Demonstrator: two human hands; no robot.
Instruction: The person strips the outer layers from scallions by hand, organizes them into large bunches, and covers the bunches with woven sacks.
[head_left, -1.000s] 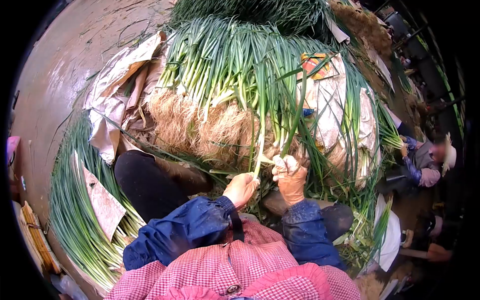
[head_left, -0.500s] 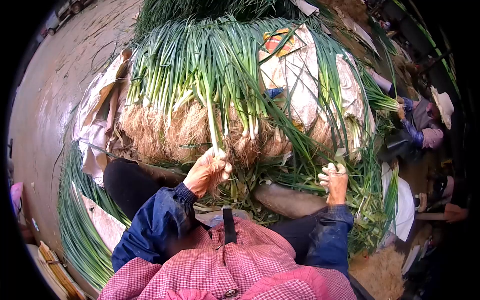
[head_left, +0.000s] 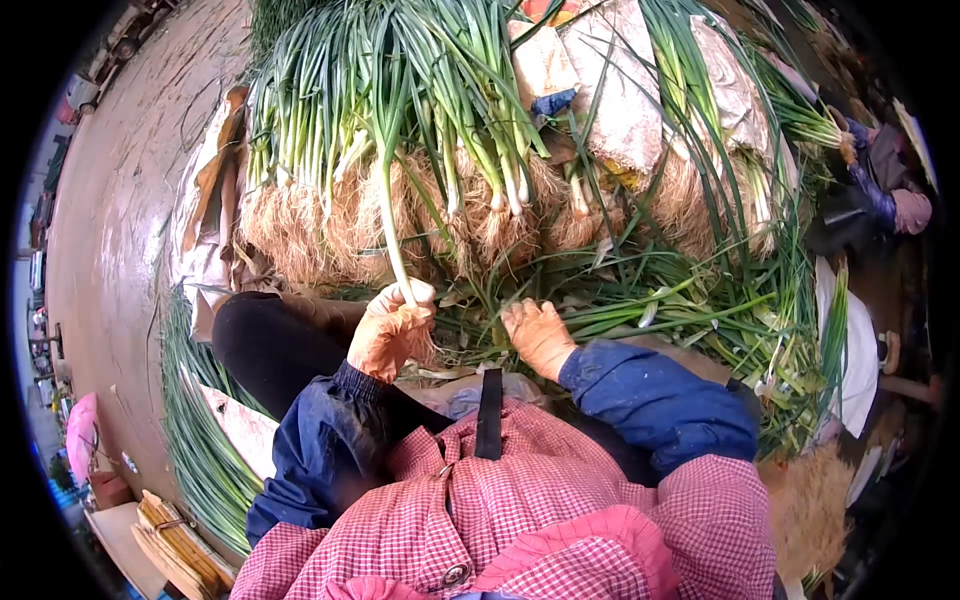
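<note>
My gloved left hand [head_left: 392, 330] is closed round the root end of one spring onion [head_left: 389, 215]. Its white stalk slants up from my fist, and its leaves lie over the pile of spring onions [head_left: 310, 130]; some roots hang below my fingers. My gloved right hand [head_left: 538, 338] is to the right of the left one, back upward, low over loose leaf trimmings [head_left: 660, 310]. Its fingers bend downward out of sight, so whether they grip anything is hidden. Brown, stringy roots [head_left: 290, 235] fringe the pile's near side.
Pale sacking [head_left: 612, 90] lies over part of the pile. More spring onions [head_left: 200, 430] lie at my left, beside wet ground [head_left: 110, 290]. A co-worker's sleeve [head_left: 875, 195] shows at right, near another bunch. Cut roots [head_left: 805, 510] are heaped at lower right.
My right hand has swung left and down, from the far right to near my left hand. My left hand still holds the spring onion. The view has tilted down.
</note>
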